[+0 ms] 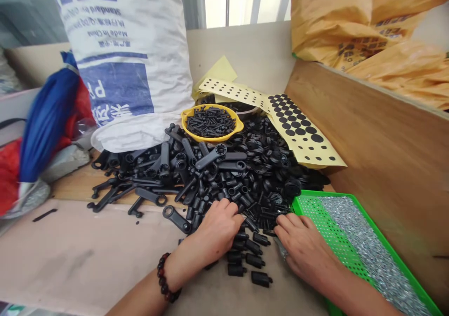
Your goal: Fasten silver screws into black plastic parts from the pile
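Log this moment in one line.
left hand: at black parts pile; right hand: at pile's edge, beside green tray; yellow basket: black pieces inside

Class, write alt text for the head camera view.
A person's left hand and right hand work at a heap of black parts, with cylinders between them. Behind is a yellow bowl; at right, a green tray of silvery pieces.
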A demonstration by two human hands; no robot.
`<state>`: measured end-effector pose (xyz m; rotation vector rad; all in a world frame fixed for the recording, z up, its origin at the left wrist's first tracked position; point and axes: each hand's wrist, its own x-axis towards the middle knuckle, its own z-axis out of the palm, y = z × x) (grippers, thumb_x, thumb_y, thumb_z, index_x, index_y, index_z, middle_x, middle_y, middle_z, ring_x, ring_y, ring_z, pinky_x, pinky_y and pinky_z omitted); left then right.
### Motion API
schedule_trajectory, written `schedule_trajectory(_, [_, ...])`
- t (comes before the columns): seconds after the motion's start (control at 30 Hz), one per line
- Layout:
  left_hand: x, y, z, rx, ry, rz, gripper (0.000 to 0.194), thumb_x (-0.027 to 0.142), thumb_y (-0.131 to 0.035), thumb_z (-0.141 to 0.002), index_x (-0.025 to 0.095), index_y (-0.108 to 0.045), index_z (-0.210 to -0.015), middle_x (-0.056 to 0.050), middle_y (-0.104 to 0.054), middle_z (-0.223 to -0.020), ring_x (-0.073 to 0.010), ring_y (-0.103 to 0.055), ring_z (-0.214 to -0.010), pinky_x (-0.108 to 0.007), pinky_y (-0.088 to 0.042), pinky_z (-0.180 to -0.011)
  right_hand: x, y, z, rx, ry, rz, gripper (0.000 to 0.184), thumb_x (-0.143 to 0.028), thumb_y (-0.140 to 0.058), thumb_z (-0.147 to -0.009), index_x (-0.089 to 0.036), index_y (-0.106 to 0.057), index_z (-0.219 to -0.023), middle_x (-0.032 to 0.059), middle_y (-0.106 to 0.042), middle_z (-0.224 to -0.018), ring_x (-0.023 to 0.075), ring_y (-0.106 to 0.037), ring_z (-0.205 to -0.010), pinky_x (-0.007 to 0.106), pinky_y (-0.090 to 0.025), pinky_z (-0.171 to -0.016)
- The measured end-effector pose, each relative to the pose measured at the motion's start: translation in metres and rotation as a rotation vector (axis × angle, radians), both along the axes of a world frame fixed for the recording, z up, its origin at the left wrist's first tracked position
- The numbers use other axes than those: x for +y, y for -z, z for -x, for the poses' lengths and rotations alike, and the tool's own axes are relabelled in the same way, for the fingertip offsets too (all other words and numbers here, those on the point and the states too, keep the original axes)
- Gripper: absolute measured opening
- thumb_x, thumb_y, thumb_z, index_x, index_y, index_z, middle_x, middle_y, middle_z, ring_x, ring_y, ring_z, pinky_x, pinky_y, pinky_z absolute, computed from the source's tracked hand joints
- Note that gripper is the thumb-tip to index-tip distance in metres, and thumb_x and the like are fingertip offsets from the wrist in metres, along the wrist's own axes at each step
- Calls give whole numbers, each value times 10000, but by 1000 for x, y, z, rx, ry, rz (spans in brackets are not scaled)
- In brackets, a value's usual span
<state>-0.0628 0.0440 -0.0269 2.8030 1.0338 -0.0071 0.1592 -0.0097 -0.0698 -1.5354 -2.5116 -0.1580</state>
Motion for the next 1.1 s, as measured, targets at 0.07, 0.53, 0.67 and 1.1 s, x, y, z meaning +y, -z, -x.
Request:
schedule_trajectory(0.07, [0,0,-2,-69,-5,18,155,123,-446,-897,180,-585,-939,-54,-562,-919,-208,-473,-872,-338,-409,-756,-1,-4,-3,59,6,7,269,-29,-496,-503,-216,-501,-696,44,-574,-765,237,-474,-743,345,-308,-663])
schedule_trajectory(0.53, [-29,-3,-31,-230,110,13,122,74,-444,-893,157,-531,-875,-36,-569,-867,-174,-500,-812,-269,-441,-765,-7,-23,4,704,-62,338,240,-66,-381,-717,-209,-564,-778,19,-588,-708,174,-574,-659,268,-448,-574])
schedule_trajectory(0.67, [-32,-4,-23,-254,91,69,138,89,-432,-905,164,-539,-860,-30,-570,-852,-162,-508,-811,-255,-447,-803,-16,-21,4,614,-21,200,300,-47,-385,-662,-227,-582,-799,29,-623,-729,191,-597,-692,285,-473,-610])
schedule_trajectory(1.1, [-22,-8,4,-373,33,79,159,224,-497,-908,149,-577,-1024,-59,-634,-951,-174,-545,-907,-275,-436,-848,-22,-28,-1,625,-115,360,331,-59,-380,-757,-254,-546,-967,25,-630,-857,181,-618,-797,260,-492,-658])
